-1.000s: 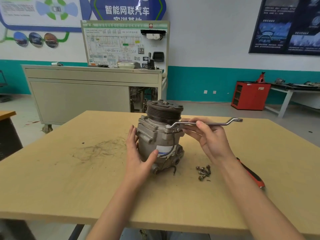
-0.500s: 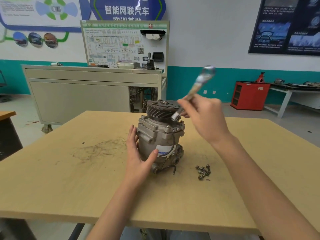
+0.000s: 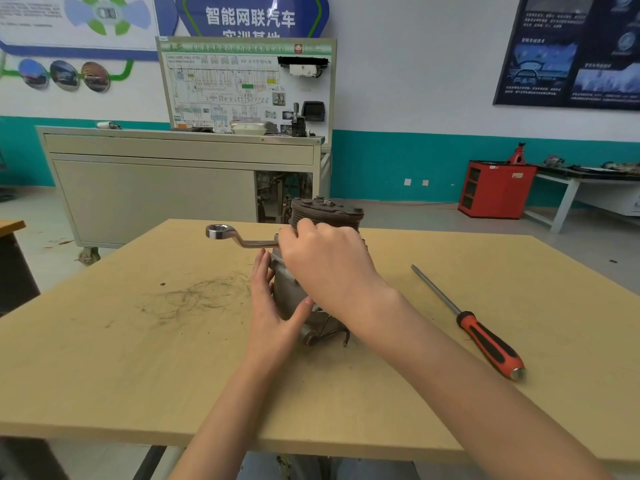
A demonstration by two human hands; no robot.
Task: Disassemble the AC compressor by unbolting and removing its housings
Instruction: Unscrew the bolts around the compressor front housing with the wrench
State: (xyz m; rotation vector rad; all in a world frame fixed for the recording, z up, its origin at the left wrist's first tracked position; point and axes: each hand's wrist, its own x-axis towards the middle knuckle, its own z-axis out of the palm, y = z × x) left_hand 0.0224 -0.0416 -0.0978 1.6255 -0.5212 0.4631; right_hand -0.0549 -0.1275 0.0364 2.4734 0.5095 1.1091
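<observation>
A person's two bare forearms are reaching forward over a wooden table (image 3: 104, 375) toward an AC compressor (image 3: 289, 292) that is standing upright near the table's middle. The left hand (image 3: 273, 306) is bracing the compressor's left side, fingers spread flat against the housing and thumb pressing its front, steadying rather than gripping. Just above it, the right hand (image 3: 322, 261) is crossing over the compressor's front, fingers clenched around the shank of a ring wrench (image 3: 239, 239). The wrench's free ring end is now jutting out to the compressor's left; a second ago it was pointing to the right, and half a second ago it was being lifted clear. That suggests the wrench is being reseated on a bolt for another turn, though the working end is hidden behind the hand. To the compressor's right, well apart, a red-handled screwdriver (image 3: 485, 337) is lying on the table. The loose bolts seen earlier near the compressor's base are now being hidden by the right arm. The dark pulley (image 3: 332, 211) is topping the compressor, beyond the hands.
</observation>
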